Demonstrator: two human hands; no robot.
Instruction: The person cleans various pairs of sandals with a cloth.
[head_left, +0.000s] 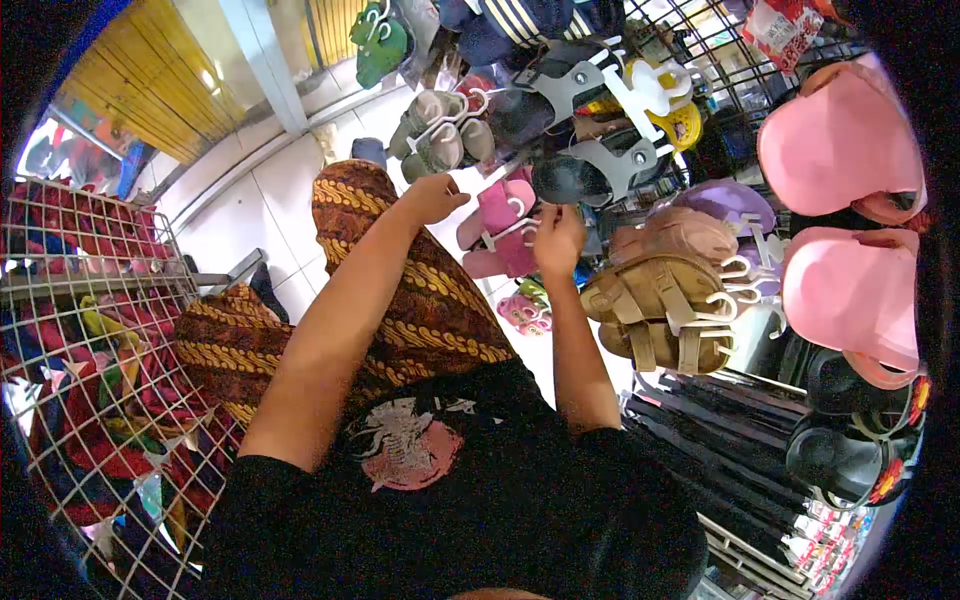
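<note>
My left hand (437, 199) is closed, with its fingertips curled beside the end of a thin metal rod (492, 180); what it holds, if anything, is too small to make out. My right hand (560, 240) is raised with its fingers bent together at the lower edge of a black sandal (572, 181) on a grey hanger; whatever sits between them is hidden. Pink sandals (515, 250) on white hangers hang between and below my hands. Grey-beige shoes (440, 140) hang just above my left hand.
Brown two-strap sandals (655, 310) and large pink clogs (835, 140) hang at the right. A wire rack (100, 290) with colourful goods stands at the left. Black straps (720, 430) lie lower right. White floor tiles (285, 195) show beyond my patterned cloth (390, 290).
</note>
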